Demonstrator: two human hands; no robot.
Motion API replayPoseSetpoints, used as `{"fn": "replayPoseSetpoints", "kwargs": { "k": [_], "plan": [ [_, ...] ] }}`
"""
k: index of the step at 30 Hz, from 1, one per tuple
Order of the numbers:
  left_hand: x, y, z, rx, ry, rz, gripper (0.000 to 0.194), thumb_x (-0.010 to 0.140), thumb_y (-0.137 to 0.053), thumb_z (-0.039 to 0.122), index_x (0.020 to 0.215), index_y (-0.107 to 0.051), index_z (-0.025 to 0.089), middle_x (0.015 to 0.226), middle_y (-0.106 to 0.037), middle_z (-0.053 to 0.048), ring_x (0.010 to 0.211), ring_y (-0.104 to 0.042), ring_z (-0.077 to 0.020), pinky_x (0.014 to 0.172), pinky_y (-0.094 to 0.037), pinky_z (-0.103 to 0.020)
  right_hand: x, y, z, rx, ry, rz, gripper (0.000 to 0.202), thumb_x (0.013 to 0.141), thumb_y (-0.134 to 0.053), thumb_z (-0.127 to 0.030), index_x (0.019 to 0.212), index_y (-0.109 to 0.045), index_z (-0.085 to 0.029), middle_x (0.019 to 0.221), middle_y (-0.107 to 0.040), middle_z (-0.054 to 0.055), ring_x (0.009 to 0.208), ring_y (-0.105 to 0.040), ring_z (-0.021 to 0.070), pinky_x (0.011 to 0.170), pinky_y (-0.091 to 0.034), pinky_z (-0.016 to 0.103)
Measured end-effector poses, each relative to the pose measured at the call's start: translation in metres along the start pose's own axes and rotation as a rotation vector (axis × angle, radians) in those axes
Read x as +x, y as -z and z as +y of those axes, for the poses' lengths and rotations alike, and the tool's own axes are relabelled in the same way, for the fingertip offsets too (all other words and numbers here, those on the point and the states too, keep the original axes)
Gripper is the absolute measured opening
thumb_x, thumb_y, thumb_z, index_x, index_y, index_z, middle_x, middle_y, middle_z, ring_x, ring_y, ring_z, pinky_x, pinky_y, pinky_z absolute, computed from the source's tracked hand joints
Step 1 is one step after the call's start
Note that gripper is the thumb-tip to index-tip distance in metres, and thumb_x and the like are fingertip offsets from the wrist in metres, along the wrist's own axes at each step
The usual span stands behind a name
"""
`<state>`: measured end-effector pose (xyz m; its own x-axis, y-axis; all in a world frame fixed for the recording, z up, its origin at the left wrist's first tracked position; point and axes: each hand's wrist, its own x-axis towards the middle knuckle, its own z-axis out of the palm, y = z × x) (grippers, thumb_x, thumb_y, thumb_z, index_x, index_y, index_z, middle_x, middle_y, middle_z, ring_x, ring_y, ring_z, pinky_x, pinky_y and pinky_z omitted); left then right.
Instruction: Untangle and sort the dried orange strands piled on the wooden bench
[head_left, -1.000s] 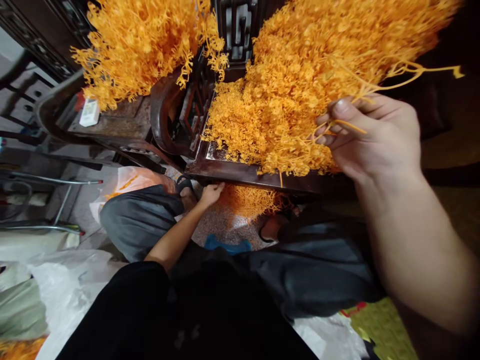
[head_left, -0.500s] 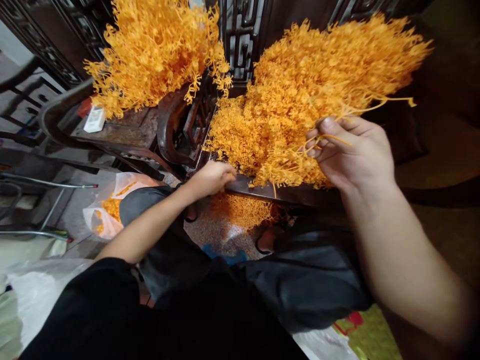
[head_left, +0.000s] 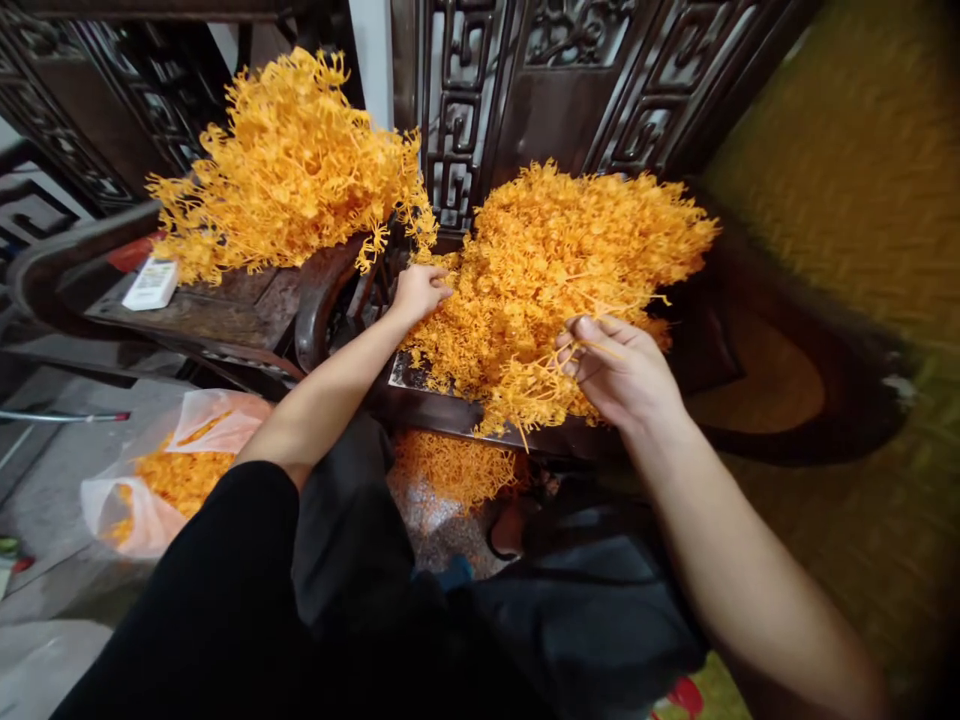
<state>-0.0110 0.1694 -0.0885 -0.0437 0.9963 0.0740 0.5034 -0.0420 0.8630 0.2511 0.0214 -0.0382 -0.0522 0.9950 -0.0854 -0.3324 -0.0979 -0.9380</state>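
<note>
A large heap of orange, branching plastic flower sprigs (head_left: 577, 235) lies on the dark wooden seat in front of me. My right hand (head_left: 626, 375) is closed at the heap's near right side, pinching thin orange stems between thumb and fingers. From these stems a bunch of small frilly sprigs (head_left: 532, 390) spreads to the left, over the seat's front edge. My left hand (head_left: 421, 295) is at the heap's left edge, its fingers drawn together against the orange pieces. Whatever is between its fingertips is too small to make out.
A second orange pile (head_left: 292, 180) rests on the chair at left, beside a white box-like object (head_left: 151, 284). A plastic bag (head_left: 142, 515) with orange pieces stands on the floor. More orange pieces (head_left: 454, 470) lie below the seat. Carved wooden backrests (head_left: 559, 130) rise behind.
My left hand has moved up from the seat's front edge to the heap's left side. My right hand still pinches the stems. The camera view has shifted.
</note>
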Motion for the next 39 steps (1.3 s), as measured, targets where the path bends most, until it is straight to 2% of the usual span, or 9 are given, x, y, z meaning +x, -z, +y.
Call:
{"fn": "replayPoseSetpoints", "kwargs": {
  "k": [3,9,13,18,21,26,30,35,39],
  "plan": [
    [-0.001,-0.005,-0.003,-0.064,0.018,-0.059,0.006,0.084,-0.072,0.013,0.085,-0.078,0.014,0.076,-0.073,-0.002,0.058,-0.067,-0.0135,0.065,-0.049,-0.024,0.004,0.0,0.001,-0.001,-0.016,0.007,0.038,0.061,-0.099,-0.044,0.077,-0.074,-0.02,0.073,-0.073,0.001,0.055,-0.063,0.0105,0.053,-0.06,0.023],
    [-0.007,-0.005,-0.002,-0.09,-0.045,-0.053,0.012,0.082,-0.079,0.019,0.072,-0.075,0.015,0.069,-0.07,-0.003,0.053,-0.064,-0.0129,0.063,-0.045,-0.025,0.005,-0.004,0.001,0.0,-0.018,-0.014,0.037,0.062,-0.099,-0.043,0.078,-0.074,-0.021,0.074,-0.073,0.001,0.055,-0.063,0.0109,0.052,-0.059,0.024],
    [-0.016,-0.001,0.002,0.126,-0.227,-0.019,0.01,0.084,-0.079,0.025,0.078,-0.078,0.017,0.065,-0.07,-0.003,0.062,-0.066,-0.0166,0.073,-0.049,-0.029,0.002,-0.008,0.0,-0.018,-0.019,-0.01,0.039,0.06,-0.098,-0.046,0.077,-0.074,-0.02,0.071,-0.07,0.001,0.054,-0.06,0.0098,0.05,-0.054,0.023],
    [-0.025,0.004,0.006,0.371,-0.495,0.014,0.012,0.09,-0.072,0.019,0.095,-0.082,0.019,0.102,-0.08,-0.009,0.097,-0.072,-0.0234,0.092,-0.051,-0.035,-0.002,-0.012,-0.002,-0.075,-0.036,0.006,0.04,0.065,-0.094,-0.052,0.083,-0.077,-0.021,0.066,-0.062,0.0,0.053,-0.05,0.0095,0.046,-0.04,0.023],
    [-0.03,0.007,0.008,0.409,-0.562,0.0,0.016,0.094,-0.067,0.018,0.099,-0.082,0.017,0.103,-0.08,-0.009,0.098,-0.073,-0.023,0.094,-0.053,-0.035,-0.005,-0.016,-0.003,-0.079,-0.033,-0.001,0.042,0.065,-0.093,-0.055,0.08,-0.075,-0.02,0.064,-0.056,-0.001,0.054,-0.047,0.0096,0.049,-0.036,0.025],
    [-0.068,0.011,0.034,0.305,-0.827,-0.109,0.02,0.099,-0.063,0.025,0.102,-0.081,0.016,0.1,-0.08,-0.009,0.092,-0.074,-0.0197,0.087,-0.056,-0.033,-0.013,-0.029,0.004,-0.239,0.023,0.102,0.052,0.069,-0.086,-0.067,0.07,-0.068,-0.019,0.054,-0.035,-0.006,0.05,-0.03,0.0085,0.049,-0.025,0.026],
    [-0.11,0.014,0.064,0.234,-0.996,-0.121,0.023,0.102,-0.058,0.025,0.104,-0.078,0.015,0.092,-0.078,-0.009,0.081,-0.072,-0.0171,0.075,-0.056,-0.03,-0.019,-0.039,0.011,-0.374,0.172,0.084,0.049,0.077,-0.082,-0.063,0.068,-0.065,-0.019,0.062,-0.048,-0.003,0.058,-0.038,0.0106,0.056,-0.032,0.027],
    [-0.136,0.024,0.08,0.074,-0.909,-0.117,0.019,0.098,-0.06,0.021,0.094,-0.077,0.014,0.084,-0.076,-0.006,0.072,-0.068,-0.0136,0.07,-0.053,-0.027,-0.02,-0.047,0.013,-0.386,0.237,0.028,0.044,0.082,-0.08,-0.058,0.074,-0.066,-0.018,0.067,-0.054,-0.002,0.062,-0.043,0.0115,0.06,-0.035,0.027],
    [-0.136,0.031,0.081,-0.007,-0.661,-0.196,0.02,0.093,-0.064,0.025,0.082,-0.077,0.015,0.074,-0.073,-0.004,0.063,-0.061,-0.0114,0.064,-0.047,-0.026,-0.024,-0.057,0.015,-0.436,0.331,0.035,0.041,0.084,-0.08,-0.053,0.072,-0.062,-0.019,0.065,-0.053,-0.003,0.059,-0.043,0.0112,0.058,-0.035,0.027]
  ]
}}
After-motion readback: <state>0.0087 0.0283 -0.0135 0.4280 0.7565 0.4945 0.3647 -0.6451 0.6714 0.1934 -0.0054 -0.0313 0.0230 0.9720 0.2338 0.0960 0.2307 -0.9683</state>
